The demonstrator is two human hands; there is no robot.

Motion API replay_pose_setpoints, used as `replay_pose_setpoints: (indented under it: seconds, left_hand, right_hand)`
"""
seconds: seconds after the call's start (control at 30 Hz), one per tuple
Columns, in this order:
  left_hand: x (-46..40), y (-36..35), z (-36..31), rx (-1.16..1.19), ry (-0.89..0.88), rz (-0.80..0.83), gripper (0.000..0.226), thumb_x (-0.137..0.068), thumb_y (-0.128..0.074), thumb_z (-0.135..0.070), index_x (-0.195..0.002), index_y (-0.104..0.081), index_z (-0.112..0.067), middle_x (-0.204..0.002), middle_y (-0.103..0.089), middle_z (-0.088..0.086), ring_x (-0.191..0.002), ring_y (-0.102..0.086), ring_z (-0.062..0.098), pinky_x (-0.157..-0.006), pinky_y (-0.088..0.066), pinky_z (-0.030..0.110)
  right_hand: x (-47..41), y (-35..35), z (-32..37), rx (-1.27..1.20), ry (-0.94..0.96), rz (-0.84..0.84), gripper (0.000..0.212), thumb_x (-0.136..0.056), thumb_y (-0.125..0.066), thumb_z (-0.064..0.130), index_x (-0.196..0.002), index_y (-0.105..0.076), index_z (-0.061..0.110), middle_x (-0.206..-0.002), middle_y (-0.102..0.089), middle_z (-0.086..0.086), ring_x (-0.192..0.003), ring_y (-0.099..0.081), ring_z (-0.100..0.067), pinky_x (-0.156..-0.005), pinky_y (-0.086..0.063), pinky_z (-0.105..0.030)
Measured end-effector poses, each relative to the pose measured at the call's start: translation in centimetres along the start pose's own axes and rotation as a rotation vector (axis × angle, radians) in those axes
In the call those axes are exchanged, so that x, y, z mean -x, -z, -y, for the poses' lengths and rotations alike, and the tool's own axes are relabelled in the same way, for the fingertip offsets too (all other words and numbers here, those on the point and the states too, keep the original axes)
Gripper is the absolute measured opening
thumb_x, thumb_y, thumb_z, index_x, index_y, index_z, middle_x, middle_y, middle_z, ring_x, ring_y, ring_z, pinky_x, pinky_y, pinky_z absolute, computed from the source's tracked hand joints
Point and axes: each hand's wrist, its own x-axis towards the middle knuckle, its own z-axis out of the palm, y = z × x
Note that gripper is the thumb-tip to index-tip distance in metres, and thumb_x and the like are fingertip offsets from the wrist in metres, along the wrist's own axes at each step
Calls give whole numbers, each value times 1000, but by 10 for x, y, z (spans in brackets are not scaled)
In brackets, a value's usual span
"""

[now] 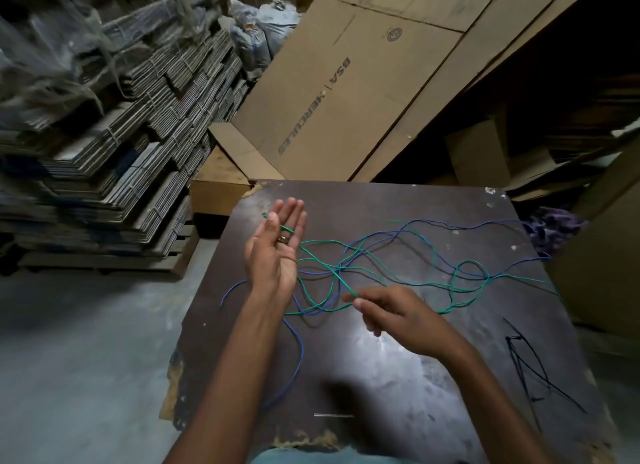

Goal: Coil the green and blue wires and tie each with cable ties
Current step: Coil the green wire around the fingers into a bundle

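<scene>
The left hand (273,252) is pinning the thin green wire (391,283) under its thumb, fingers straight; the right hand (391,311) is pinching it. The thin blue wire (298,352) is lying tangled on the dark counter (398,377).

Behind the left hand (277,252), part of the green wire (381,283) was hidden, and whether the thumb pressed it could not be told. The blue wire (298,352) vanished under the left forearm. Right of the table (398,377), the purple bundle (554,228) was too dark to identify. The cable ties (530,370) lay too tangled to count. Left of the table, the stacked cardboard (104,134) was blurred.
</scene>
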Motion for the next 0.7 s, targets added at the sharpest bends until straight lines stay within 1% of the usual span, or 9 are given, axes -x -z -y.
replay_pose_setpoints:
  seconds: [0.13,0.2,0.27,0.33,0.4,0.47,0.57,0.63,0.7]
  left_hand:
    - [-13,16,-9,-158,-117,-14,21,-103,-39,-6,-113,-56,1,-101,-73,15,-101,-69,29,-96,-53,41]
    - [-8,15,-6,-205,-100,19,21,-102,-40,-6,-113,-56,1,-104,-72,16,-104,-68,30,-98,-51,42]
    - [1,7,-1,-163,-25,49,21,-102,-41,-5,-112,-58,2,-106,-71,19,-106,-67,32,-96,-52,42]
    - [10,-3,1,-92,66,82,21,-101,-41,-5,-109,-59,1,-103,-72,18,-103,-69,30,-90,-56,38]
    - [13,-9,1,-17,144,119,21,-101,-41,-7,-105,-61,-2,-99,-74,15,-98,-71,27,-85,-58,35]
    - [14,-12,0,24,173,157,22,-100,-39,-8,-104,-61,-3,-98,-74,14,-97,-71,25,-86,-57,36]
    - [10,-12,2,-16,130,216,23,-100,-38,-7,-107,-60,-1,-101,-74,15,-101,-70,27,-97,-52,41]
    - [6,-5,3,-167,56,223,21,-99,-41,-6,-109,-60,-1,-102,-73,16,-103,-69,29,-100,-50,40]
    - [5,4,5,-361,-10,252,20,-98,-45,-6,-108,-61,-1,-101,-73,16,-102,-68,31,-98,-51,39]
  right_hand:
    - [15,11,16,136,105,-191,26,-103,-59,24,-123,-70,37,-72,-65,6,-55,-51,-4,-57,-44,-21]
    - [20,15,30,219,210,-289,31,-100,-64,27,-129,-67,38,-76,-68,16,-63,-60,-2,-62,-46,-19]
    - [19,13,37,470,285,-347,32,-99,-62,31,-129,-67,38,-88,-74,18,-74,-69,-7,-64,-52,-27]
    - [15,12,42,800,156,-325,29,-99,-56,35,-126,-65,38,-95,-77,4,-85,-70,-28,-64,-53,-37]
    - [9,12,45,994,-68,-216,25,-99,-49,29,-117,-66,29,-99,-75,-5,-93,-67,-36,-71,-53,-40]
    - [7,9,47,952,-125,-23,24,-91,-48,20,-105,-67,20,-100,-73,-8,-94,-66,-35,-77,-55,-39]
    - [10,1,57,647,-17,190,22,-90,-53,19,-102,-71,18,-93,-74,-2,-86,-66,-21,-76,-52,-36]
    - [11,0,67,524,86,156,19,-96,-56,24,-97,-71,13,-81,-69,-4,-73,-60,-19,-71,-47,-38]
    - [8,7,74,452,209,9,23,-97,-57,27,-94,-71,9,-75,-67,-6,-67,-57,-18,-66,-45,-39]
